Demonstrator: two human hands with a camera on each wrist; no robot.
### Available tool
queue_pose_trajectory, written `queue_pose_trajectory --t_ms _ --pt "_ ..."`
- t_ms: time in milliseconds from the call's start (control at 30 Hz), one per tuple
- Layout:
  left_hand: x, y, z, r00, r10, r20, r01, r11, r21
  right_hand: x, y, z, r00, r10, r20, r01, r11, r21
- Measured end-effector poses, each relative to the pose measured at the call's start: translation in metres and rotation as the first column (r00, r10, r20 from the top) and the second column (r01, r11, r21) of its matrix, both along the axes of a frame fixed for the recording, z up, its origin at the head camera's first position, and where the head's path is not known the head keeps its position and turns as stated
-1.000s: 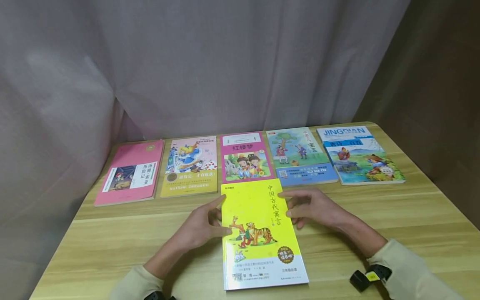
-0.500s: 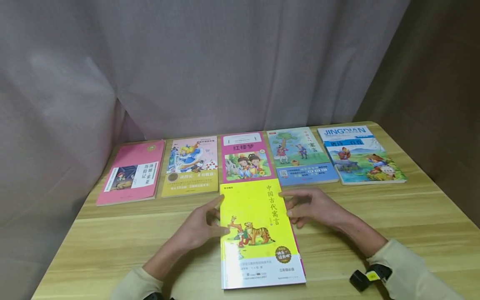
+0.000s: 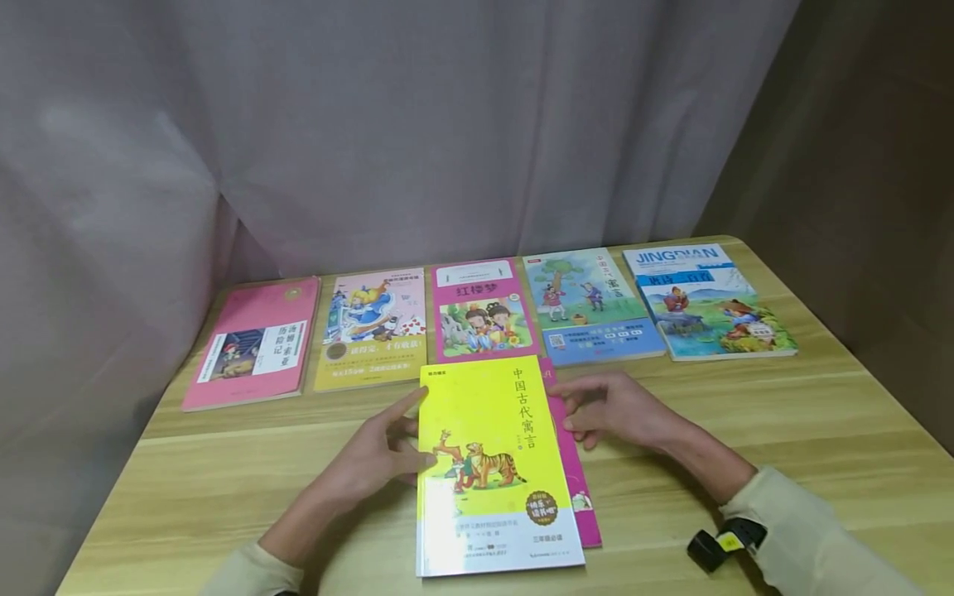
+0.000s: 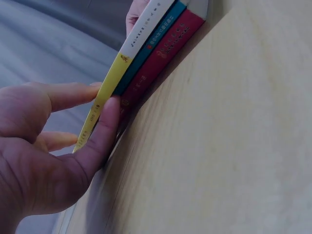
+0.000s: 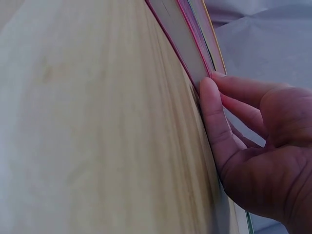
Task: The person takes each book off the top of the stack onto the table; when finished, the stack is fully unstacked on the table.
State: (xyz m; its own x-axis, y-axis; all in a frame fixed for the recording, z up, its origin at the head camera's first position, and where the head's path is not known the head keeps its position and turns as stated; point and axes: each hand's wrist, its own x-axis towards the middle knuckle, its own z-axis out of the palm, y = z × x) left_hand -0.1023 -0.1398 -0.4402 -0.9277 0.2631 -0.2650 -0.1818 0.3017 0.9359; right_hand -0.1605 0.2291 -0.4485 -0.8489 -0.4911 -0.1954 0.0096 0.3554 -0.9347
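Observation:
A stack of books lies at the table's front middle. On top is a yellow book [image 3: 477, 406] with a tiger picture, offset to the left. From under its right side shows a magenta book [image 3: 574, 472]. In the left wrist view the spine of a teal book [image 4: 151, 46] lies between these two. My left hand [image 3: 368, 455] holds the yellow book by its spine edge, thumb and fingers on it. At the opposite edge, my right hand [image 3: 614, 411] holds the magenta book, its thumb [image 5: 210, 100] against the page edges.
Behind the stack, a row of books lies flat: a pink book [image 3: 249, 343], an Alice-style book [image 3: 376, 327], another magenta book [image 3: 480, 310], a green-and-blue book [image 3: 592, 306] and a JINGDIAN book [image 3: 708, 302]. A grey curtain [image 3: 373, 132] hangs beyond the wooden table [image 3: 224, 463].
The yellow book has slid left with my left hand, uncovering a strip of the magenta book beneath on the right. My right hand stays at the stack's right edge. The view shifts slightly.

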Motion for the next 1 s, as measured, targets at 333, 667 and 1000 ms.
queue_pose_trajectory --t_ms 333,667,1000 --pt "0.000 -0.001 -0.001 0.998 -0.053 -0.044 0.050 0.997 -0.066 0.000 -0.003 0.002 1.000 0.000 -0.002 0.000 1.000 0.022" --pt "0.010 -0.011 -0.002 0.998 -0.053 -0.021 0.054 0.998 0.027 0.002 -0.006 0.004 0.999 0.006 -0.035 -0.005 0.999 0.032" --pt "0.013 -0.017 -0.004 0.998 -0.066 -0.008 0.066 0.995 0.068 0.004 -0.011 0.005 0.995 0.008 -0.100 -0.003 0.999 0.047"
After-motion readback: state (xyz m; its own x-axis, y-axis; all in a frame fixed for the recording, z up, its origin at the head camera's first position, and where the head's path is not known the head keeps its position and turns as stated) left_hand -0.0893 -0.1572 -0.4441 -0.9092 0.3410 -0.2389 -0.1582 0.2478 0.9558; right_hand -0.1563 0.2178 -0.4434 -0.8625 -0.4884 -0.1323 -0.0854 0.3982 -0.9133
